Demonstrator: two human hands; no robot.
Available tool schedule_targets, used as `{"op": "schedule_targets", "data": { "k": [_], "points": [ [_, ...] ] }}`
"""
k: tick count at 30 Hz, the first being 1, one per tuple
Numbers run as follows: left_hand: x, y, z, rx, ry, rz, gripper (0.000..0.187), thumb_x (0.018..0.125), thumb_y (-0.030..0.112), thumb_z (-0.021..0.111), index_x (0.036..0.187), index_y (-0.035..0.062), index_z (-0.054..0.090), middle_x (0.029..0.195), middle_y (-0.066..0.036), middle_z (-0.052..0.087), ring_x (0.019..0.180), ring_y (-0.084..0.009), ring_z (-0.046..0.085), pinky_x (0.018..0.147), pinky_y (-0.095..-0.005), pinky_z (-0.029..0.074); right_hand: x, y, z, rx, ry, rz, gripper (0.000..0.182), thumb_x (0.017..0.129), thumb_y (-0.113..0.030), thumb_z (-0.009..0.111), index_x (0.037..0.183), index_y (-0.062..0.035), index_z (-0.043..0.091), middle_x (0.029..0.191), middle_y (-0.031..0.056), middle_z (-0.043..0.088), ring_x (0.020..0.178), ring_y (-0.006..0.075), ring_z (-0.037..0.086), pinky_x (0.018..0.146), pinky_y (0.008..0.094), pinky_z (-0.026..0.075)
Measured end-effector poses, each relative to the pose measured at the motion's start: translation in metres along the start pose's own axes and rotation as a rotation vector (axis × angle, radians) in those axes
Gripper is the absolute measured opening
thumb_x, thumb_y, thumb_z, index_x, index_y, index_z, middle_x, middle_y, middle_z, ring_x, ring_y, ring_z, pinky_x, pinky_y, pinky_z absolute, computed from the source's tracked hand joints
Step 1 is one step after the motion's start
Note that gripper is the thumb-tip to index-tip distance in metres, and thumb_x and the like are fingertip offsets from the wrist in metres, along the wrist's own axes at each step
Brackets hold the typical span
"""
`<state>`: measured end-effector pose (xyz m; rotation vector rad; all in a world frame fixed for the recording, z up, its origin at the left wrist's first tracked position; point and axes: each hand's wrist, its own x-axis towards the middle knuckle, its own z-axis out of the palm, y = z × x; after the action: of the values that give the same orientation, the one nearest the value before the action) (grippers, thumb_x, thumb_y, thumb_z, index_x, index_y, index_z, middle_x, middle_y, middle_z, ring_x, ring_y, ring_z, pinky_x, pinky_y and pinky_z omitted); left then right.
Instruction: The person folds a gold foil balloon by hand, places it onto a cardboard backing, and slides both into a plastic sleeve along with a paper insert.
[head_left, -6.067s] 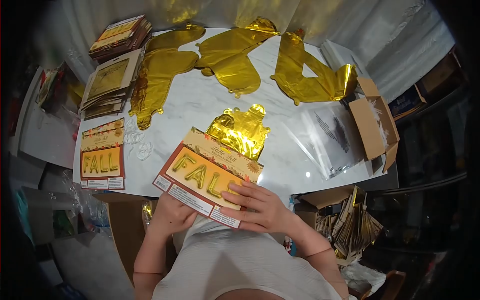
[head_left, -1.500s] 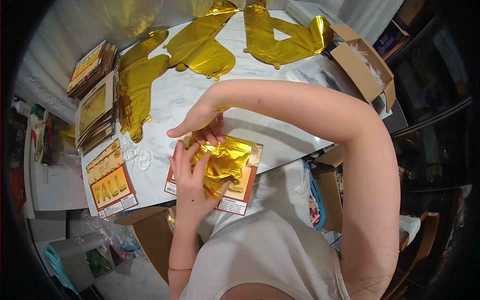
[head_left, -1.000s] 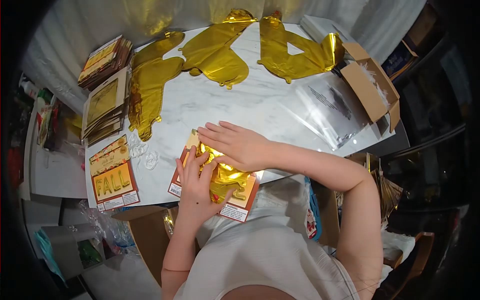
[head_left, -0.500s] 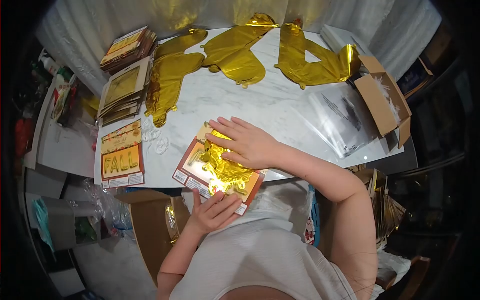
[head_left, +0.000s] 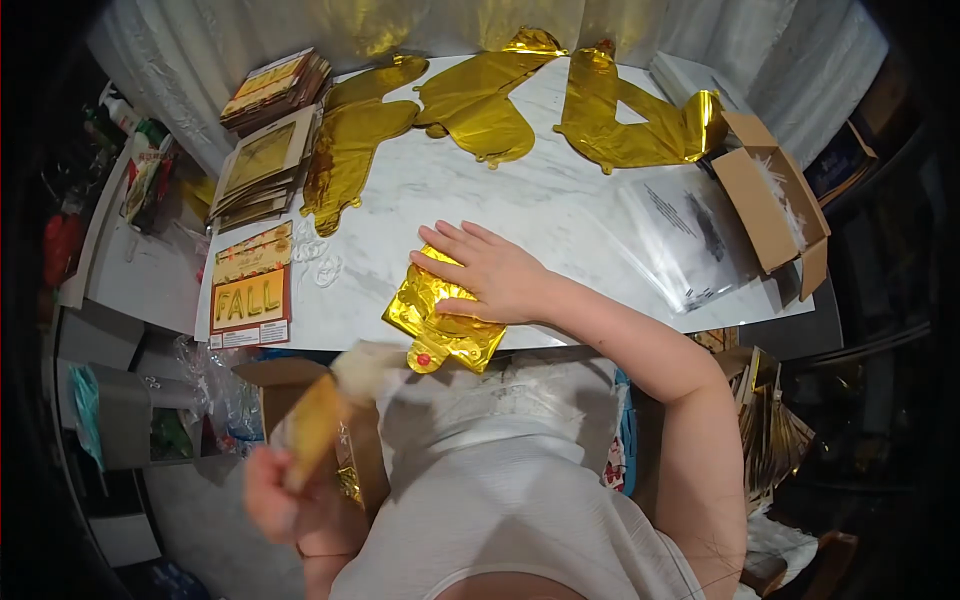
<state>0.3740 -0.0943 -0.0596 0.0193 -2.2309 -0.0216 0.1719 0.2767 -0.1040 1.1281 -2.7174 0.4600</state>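
Observation:
My right hand [head_left: 500, 280] lies flat, fingers spread, on a folded gold foil balloon [head_left: 455, 337] at the table's front edge. A small red dot shows on the balloon's rounded tab. At the lower left, over an open cardboard box, my left hand [head_left: 283, 505] is closed around a yellow-orange printed card [head_left: 316, 428], smeared by motion. Something whitish, also blurred, shows by the card's upper end. Flat on the table to the left is another card printed "FALL" [head_left: 248, 300], with white string or ribbon [head_left: 318, 268] beside it.
Large flat gold foil letter balloons [head_left: 480, 110] spread across the back of the white marbled table [head_left: 560, 220]. Stacks of cards [head_left: 265, 165] stand at the left. Clear plastic bags [head_left: 680, 240] and an open cardboard box [head_left: 775, 210] of white pieces sit at the right.
The printed card under the gold foil balloon is gone from there. My left hand has moved off the table to the lower left with a card in it. My right hand stays on the balloon.

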Motion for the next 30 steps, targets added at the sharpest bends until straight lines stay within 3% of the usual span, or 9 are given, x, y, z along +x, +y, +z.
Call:
{"op": "schedule_targets", "data": {
  "k": [1,3,5,7,9,12,19,22,30],
  "points": [
    [0.044,0.035,0.022,-0.019,0.508,-0.01,0.014,0.106,0.012,0.064,0.107,-0.0018,0.063,0.109,-0.021,0.073,0.098,-0.0312,0.074,0.091,-0.0448,0.064,0.0,0.0,-0.001,-0.001,0.002,-0.002,0.071,0.109,-0.058,0.046,0.168,-0.0194,0.036,0.175,0.0167,0.031,0.163,0.0364,0.026,0.133,0.0509,0.019],
    [0.08,0.049,0.049,-1.033,0.772,-0.056,0.015,0.105,0.007,0.064,0.11,-0.0068,0.066,0.114,-0.025,0.074,0.098,-0.0334,0.075,0.096,-0.0469,0.063,0.0,-0.001,-0.003,0.001,-0.008,-0.006,0.081,0.104,-0.068,0.05,0.168,-0.0199,0.037,0.175,0.0171,0.03,0.163,0.0374,0.026,0.133,0.0514,0.019],
    [0.096,0.072,0.077,-1.277,0.516,0.047,0.014,0.101,0.002,0.067,0.111,-0.0076,0.069,0.115,-0.03,0.074,0.1,-0.0386,0.076,0.099,-0.0493,0.063,0.0,-0.001,0.0,0.003,0.014,-0.008,0.081,0.103,-0.069,0.051,0.167,-0.0194,0.041,0.174,0.0176,0.033,0.162,0.038,0.028,0.133,0.0517,0.02],
    [0.122,0.087,0.114,-0.902,0.205,0.465,0.029,0.09,-0.004,0.072,0.119,-0.0032,0.075,0.123,-0.028,0.075,0.122,-0.0413,0.072,0.108,-0.0559,0.056,0.001,0.0,0.001,-0.002,0.035,-0.004,0.082,0.101,-0.069,0.053,0.165,-0.0189,0.044,0.172,0.0182,0.036,0.161,0.0387,0.03,0.132,0.052,0.021],
    [0.145,0.132,0.14,-0.99,-0.148,0.568,0.041,0.085,-0.006,0.07,0.125,-0.0002,0.076,0.127,-0.015,0.077,0.122,-0.0374,0.072,0.11,-0.0515,0.054,0.0,0.0,-0.002,0.01,0.026,-0.018,0.076,0.102,-0.062,0.058,0.16,-0.0145,0.049,0.17,0.019,0.039,0.16,0.0386,0.031,0.131,0.0533,0.024],
    [0.124,0.142,0.167,-1.004,-0.478,0.642,0.045,0.085,-0.006,0.069,0.128,0.0024,0.074,0.134,-0.016,0.073,0.127,-0.0368,0.07,0.115,-0.0533,0.05,0.0,0.0,-0.009,0.14,-0.049,-0.001,0.074,0.1,-0.06,0.061,0.156,-0.011,0.054,0.166,0.0189,0.044,0.156,0.0392,0.037,0.13,0.0527,0.028],
    [0.093,0.121,0.118,-0.97,-0.49,0.691,0.043,0.086,0.001,0.072,0.128,0.0048,0.074,0.145,-0.015,0.065,0.135,-0.0348,0.064,0.119,-0.0546,0.045,-0.001,0.0,-0.005,0.098,0.052,-0.022,0.074,0.102,-0.057,0.058,0.158,-0.0092,0.05,0.164,0.0194,0.046,0.156,0.04,0.035,0.131,0.0508,0.023],
    [0.068,0.127,0.109,-0.99,-0.57,0.628,0.044,0.085,0.005,0.075,0.128,0.0065,0.075,0.14,-0.014,0.067,0.133,-0.0332,0.064,0.117,-0.0548,0.047,-0.001,-0.001,-0.011,0.083,0.02,-0.025,0.073,0.103,-0.055,0.058,0.159,-0.0109,0.049,0.162,0.0193,0.048,0.156,0.038,0.037,0.131,0.0505,0.023],
    [0.036,0.126,0.14,-0.919,-0.365,0.643,0.043,0.079,0.009,0.08,0.122,0.0111,0.078,0.125,-0.005,0.073,0.117,-0.0244,0.071,0.109,-0.0494,0.053,-0.001,0.001,-0.009,0.094,-0.013,-0.003,0.061,0.109,-0.043,0.049,0.16,-0.0091,0.048,0.163,0.0205,0.046,0.155,0.0389,0.037,0.13,0.0505,0.024]
  ]
}}
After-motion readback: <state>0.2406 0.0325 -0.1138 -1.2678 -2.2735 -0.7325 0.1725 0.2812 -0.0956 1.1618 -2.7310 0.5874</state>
